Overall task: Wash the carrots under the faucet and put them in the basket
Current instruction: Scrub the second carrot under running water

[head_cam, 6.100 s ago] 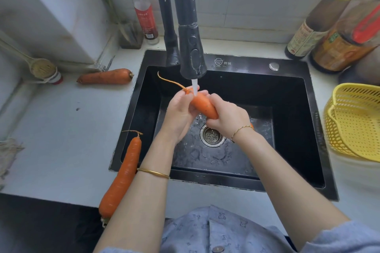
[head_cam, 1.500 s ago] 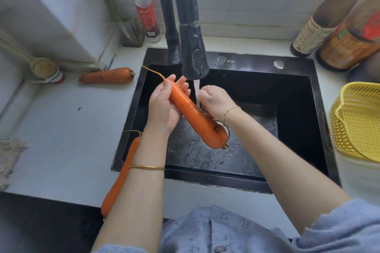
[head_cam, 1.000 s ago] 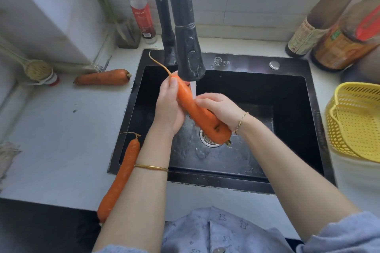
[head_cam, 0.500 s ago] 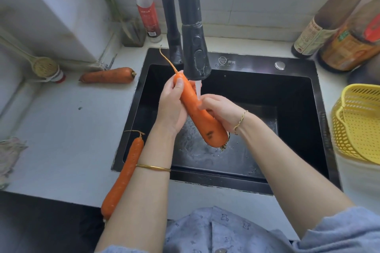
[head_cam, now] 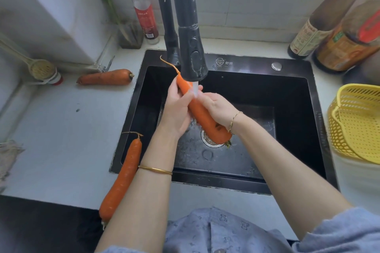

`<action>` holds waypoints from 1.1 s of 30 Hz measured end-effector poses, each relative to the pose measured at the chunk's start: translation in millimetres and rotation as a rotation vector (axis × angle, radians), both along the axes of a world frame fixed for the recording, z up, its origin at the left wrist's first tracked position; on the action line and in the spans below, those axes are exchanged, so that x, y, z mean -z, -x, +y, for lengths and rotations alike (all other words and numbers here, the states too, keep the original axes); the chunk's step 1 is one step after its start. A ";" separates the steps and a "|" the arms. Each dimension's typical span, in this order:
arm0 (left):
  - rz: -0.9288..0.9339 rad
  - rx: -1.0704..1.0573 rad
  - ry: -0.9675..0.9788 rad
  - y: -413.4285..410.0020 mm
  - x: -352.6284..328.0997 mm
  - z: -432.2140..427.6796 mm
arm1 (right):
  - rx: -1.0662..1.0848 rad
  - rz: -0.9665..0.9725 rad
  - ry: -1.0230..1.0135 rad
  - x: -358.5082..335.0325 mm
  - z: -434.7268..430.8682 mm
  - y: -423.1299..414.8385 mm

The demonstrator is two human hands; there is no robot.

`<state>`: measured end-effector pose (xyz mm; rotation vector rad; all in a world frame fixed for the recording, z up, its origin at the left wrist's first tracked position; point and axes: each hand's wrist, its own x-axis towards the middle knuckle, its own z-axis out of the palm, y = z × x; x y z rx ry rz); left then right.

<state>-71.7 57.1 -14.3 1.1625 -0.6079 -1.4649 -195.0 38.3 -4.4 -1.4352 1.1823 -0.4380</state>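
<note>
Over the black sink [head_cam: 292, 109] I hold a long orange carrot [head_cam: 205, 119] under the running black faucet [head_cam: 192, 55]. My left hand [head_cam: 176, 111] grips its thin upper end, root tail pointing up and back. My right hand [head_cam: 218, 107] wraps its middle, with the thick end hanging over the drain. A second carrot [head_cam: 121, 178] lies along the sink's left front corner. A third, dirtier carrot [head_cam: 106, 77] lies on the counter at the back left. The yellow perforated basket [head_cam: 357, 121] stands at the right edge; I see no carrots in it.
Sauce bottles [head_cam: 320, 20] crowd the back right corner. A red-capped bottle [head_cam: 144, 10] and a small glass stand behind the sink at left. A scoop [head_cam: 39, 68] lies by the left wall, a rag [head_cam: 8, 156] at the counter's left edge.
Both hands have stayed on the carrot under the water. My right hand slid up from the thick end toward the middle, and the carrot turned slightly steeper.
</note>
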 end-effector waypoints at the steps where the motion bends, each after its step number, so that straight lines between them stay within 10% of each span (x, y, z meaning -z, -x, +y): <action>1: 0.018 0.042 0.016 -1.4 -0.1 2.7 | 0.024 -0.021 -0.053 -0.1 -0.1 0.0; 11: -0.117 -0.018 0.017 -6.4 -1.6 3.8 | -0.137 -0.533 -0.407 7.0 2.6 16.4; 18: -0.118 -0.100 -0.008 3.1 -2.5 1.6 | 0.010 -0.087 -0.056 -4.4 8.4 -1.9; 26: -0.264 -0.194 -0.118 1.8 -11.7 -8.5 | -0.177 -0.541 -0.419 12.1 4.6 22.0; 33: -0.265 -0.347 -0.187 3.0 -18.0 -21.8 | -0.072 -0.297 -0.179 16.2 11.3 12.4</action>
